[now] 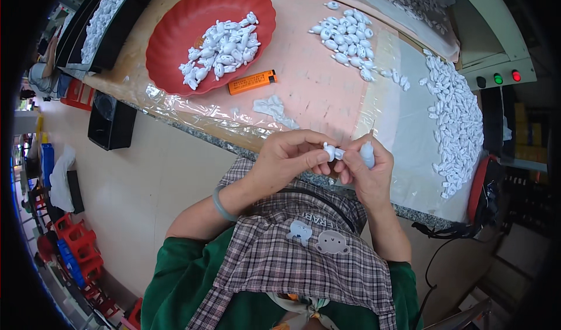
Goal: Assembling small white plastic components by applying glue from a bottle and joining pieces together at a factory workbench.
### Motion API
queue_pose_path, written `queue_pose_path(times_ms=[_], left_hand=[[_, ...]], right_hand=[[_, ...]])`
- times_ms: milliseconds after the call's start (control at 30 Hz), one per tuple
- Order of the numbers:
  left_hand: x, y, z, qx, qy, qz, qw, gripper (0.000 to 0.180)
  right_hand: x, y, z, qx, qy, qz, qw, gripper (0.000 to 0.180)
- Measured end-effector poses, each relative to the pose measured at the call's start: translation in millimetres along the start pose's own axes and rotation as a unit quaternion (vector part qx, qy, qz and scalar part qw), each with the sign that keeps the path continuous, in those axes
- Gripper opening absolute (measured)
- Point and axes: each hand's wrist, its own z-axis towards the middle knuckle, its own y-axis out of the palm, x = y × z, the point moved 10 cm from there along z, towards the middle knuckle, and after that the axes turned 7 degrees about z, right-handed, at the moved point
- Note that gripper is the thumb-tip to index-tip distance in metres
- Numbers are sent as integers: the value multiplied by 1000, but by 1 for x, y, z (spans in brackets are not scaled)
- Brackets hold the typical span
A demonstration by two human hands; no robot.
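Observation:
Near the table's front edge, my left hand (280,159) pinches a small white toy figure head (329,150) between thumb and fingers. Close against it, my right hand (377,175) has its thumb and fingertips on a small white toy body part (339,154), which meets the head. Tucked in that same right hand is a pale, needle-tipped glue bottle (367,154), its thin tip pointing away from me. Whether the two toy parts are joined I cannot tell. Part of the fingertips is hidden behind the pieces.
A red scalloped bowl (160,55) of white figures stands far left, beside an orange lighter (252,82) and a crumpled white tissue (274,109). Loose heads (349,37) lie farther back. A big pile of white parts (459,125) spreads right, below a machine (499,73) with lights.

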Motion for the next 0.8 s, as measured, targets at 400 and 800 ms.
queue_pose_path(times_ms=[400, 800], left_hand=[[7, -11, -1, 22, -33, 2, 999, 20], [181, -92, -8, 330, 305, 696, 560, 30]], right_hand=[[-7, 6, 5, -8, -27, -52, 998, 12], [-20, -43, -4, 76, -60, -98, 990, 12]])
